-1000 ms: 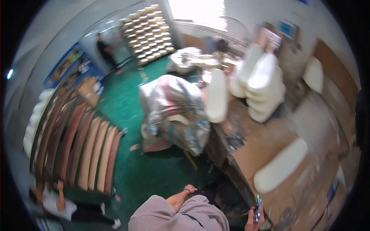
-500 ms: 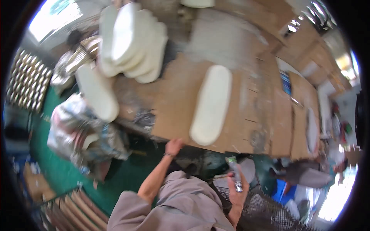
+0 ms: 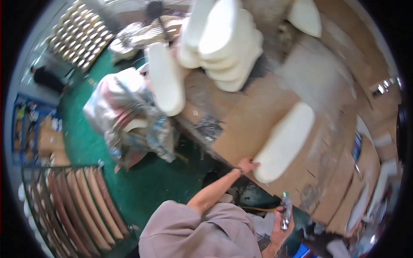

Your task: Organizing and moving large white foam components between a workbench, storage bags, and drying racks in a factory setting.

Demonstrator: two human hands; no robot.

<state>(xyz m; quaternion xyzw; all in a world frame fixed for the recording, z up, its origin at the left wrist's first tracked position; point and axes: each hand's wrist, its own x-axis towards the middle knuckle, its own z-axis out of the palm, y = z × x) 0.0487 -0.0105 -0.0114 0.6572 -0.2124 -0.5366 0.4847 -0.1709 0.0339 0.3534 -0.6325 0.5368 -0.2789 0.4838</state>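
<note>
From the head view, the two hands are working apart from each other. The left hand point(image 3: 246, 165) is reaching over the near edge of the table point(image 3: 245, 133) and is touching the near end of a long cream pad point(image 3: 285, 142); blur is hiding whether the fingers are gripping the pad or only resting against it. The pad is lying flat and slanting on the brown cardboard that is covering the table, its rounded near end sitting by the edge and its far end pointing up and to the right. The right hand point(image 3: 279, 228) is clamping a small silver tool point(image 3: 285, 210) with a green tip, and is holding it upright just off the table's near edge, to the right of the left hand. A thin tan hose point(image 3: 258, 209) is running toward the right hand from the left. Beyond the pad, a pile of cream pads point(image 3: 230, 56) is standing on the far part of the table, and a single cream pad point(image 3: 165, 79) is leaning out over the left edge. Beside it, a bulging whitish sack point(image 3: 122, 109) is sitting on the green floor point(image 3: 165, 189). At the lower left, a rack is holding curved brown and tan strips point(image 3: 79, 206). Farther off, a person in dark clothing point(image 3: 49, 79) is standing near a blue shelf point(image 3: 36, 146).
</note>
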